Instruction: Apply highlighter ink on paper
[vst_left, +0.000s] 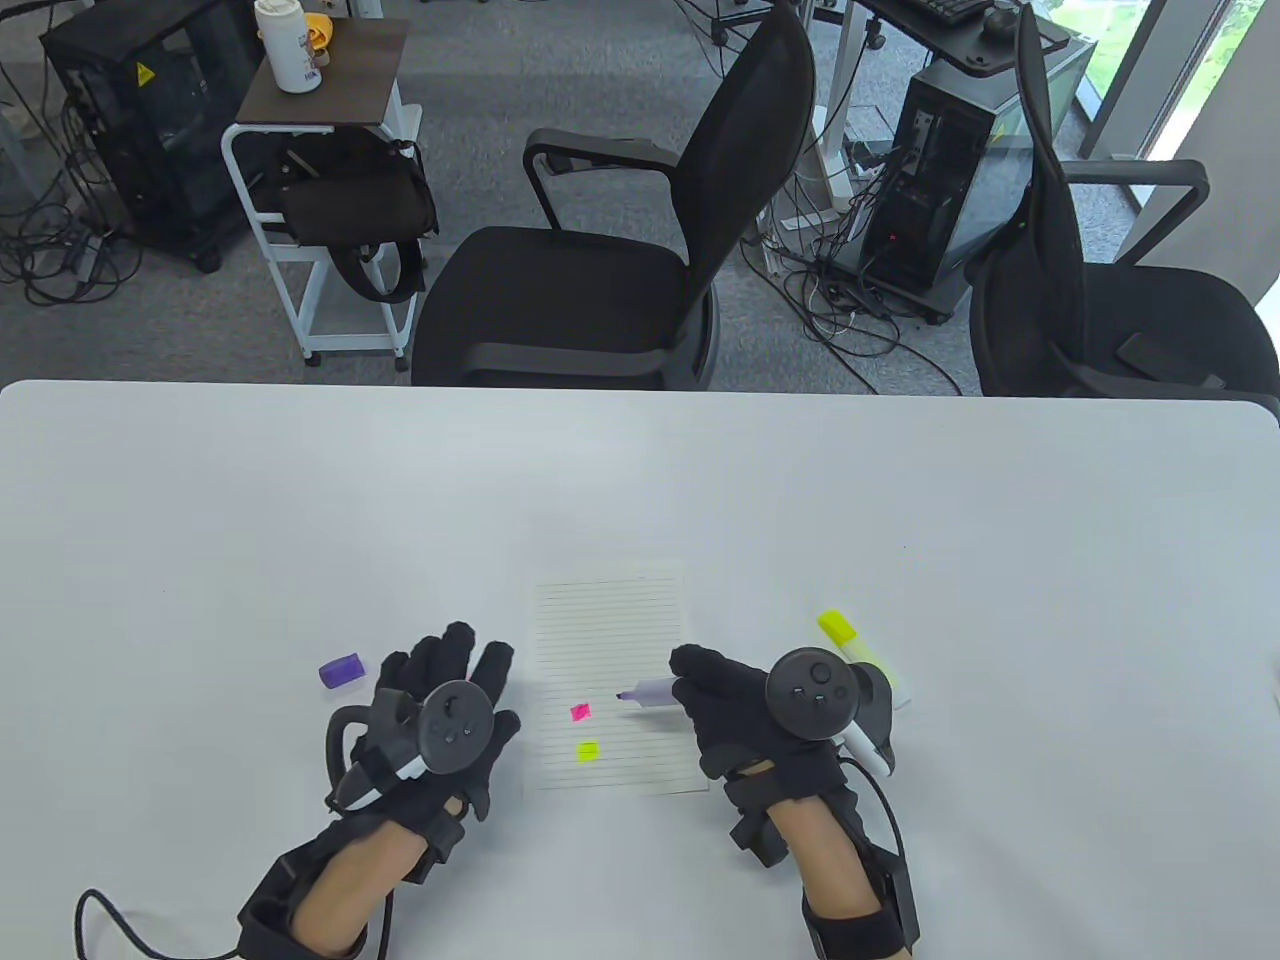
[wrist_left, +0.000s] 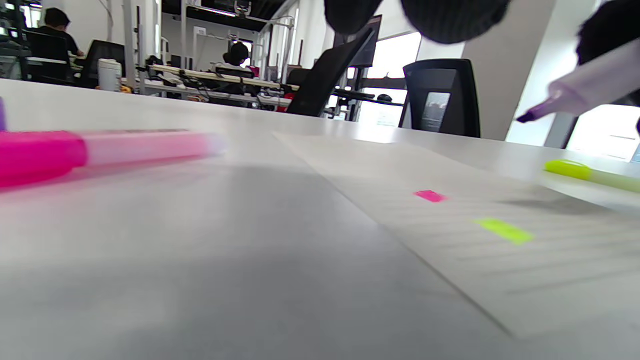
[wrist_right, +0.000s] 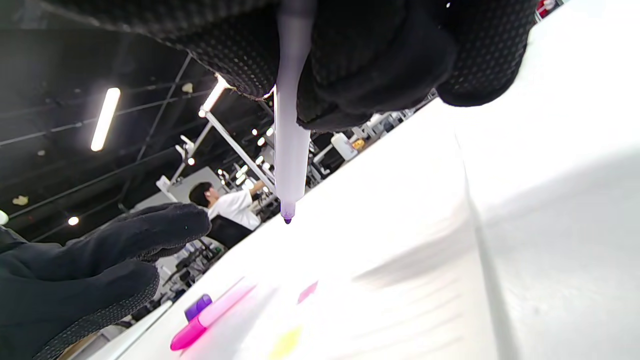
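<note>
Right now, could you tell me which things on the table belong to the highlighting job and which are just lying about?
In use:
- purple highlighter, held in right hand
- lined paper

Lying about:
- purple cap
- pink highlighter
- yellow highlighter
- left hand, idle

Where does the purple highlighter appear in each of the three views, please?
Table view: purple highlighter at centre, tip over the lined paper.
Left wrist view: upper right, tip above the paper.
Right wrist view: top centre, pointing down.
Shared landmark: the pink mark.
</note>
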